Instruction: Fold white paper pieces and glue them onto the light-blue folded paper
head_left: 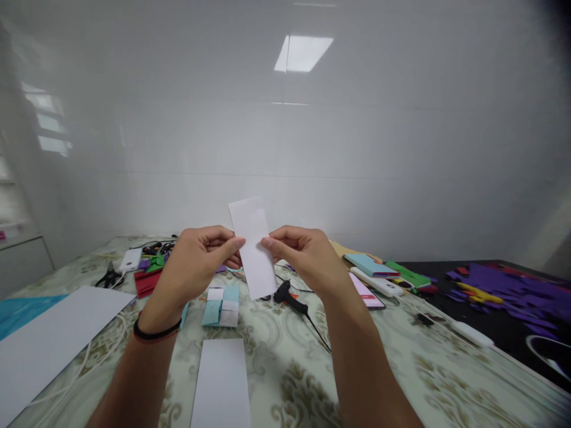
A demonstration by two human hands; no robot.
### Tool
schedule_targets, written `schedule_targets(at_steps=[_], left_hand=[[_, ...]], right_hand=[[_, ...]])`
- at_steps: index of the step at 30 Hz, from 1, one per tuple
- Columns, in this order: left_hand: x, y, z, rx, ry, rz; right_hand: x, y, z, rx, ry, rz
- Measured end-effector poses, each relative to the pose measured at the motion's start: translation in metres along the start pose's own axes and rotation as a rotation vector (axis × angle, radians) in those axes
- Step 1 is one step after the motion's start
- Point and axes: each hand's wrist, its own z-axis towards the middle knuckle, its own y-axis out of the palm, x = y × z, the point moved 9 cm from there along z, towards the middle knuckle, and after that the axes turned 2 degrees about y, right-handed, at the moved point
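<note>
Up in front of me, above the table, a white paper strip [254, 264] is held slightly tilted. My left hand [203, 258] pinches its left edge between thumb and fingers. On the opposite edge, my right hand [303, 255] has the same kind of pinch. Below the hands, a second white paper strip [222, 380] lies flat near the front. A folded blue-and-white paper piece [222, 306] rests just beyond it. To the right of that piece sits a black hot glue gun [291, 297] with its cord trailing toward me.
A large white sheet [57, 339] and a blue sheet [27, 309] lie at left, near black-handled scissors [109, 276] and red paper [147, 282]. At right are a phone [366, 291], a white power strip [377, 282] and purple scraps [513, 291]. The tablecloth [294, 380] is patterned.
</note>
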Motion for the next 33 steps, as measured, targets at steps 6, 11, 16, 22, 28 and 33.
schedule_targets(at_steps=[6, 11, 16, 22, 28, 33], left_hand=[[0.001, -0.001, -0.001, 0.005, 0.0, 0.01], [0.0, 0.001, -0.001, -0.032, -0.01, 0.001], [-0.005, 0.014, -0.002, -0.182, -0.071, 0.028], [0.0, 0.006, 0.0, -0.062, -0.043, 0.033], [-0.001, 0.007, 0.001, -0.052, -0.051, 0.019], [-0.006, 0.015, 0.001, -0.149, -0.091, 0.0]], right_hand=[[0.001, -0.001, 0.0, 0.012, -0.003, -0.011], [0.0, -0.002, 0.0, 0.032, -0.012, -0.003], [0.0, -0.005, 0.001, 0.069, -0.023, -0.007], [0.002, -0.002, 0.001, 0.021, -0.011, 0.02], [0.004, -0.004, 0.003, 0.03, -0.011, -0.026], [0.005, -0.005, 0.003, 0.05, -0.006, -0.026]])
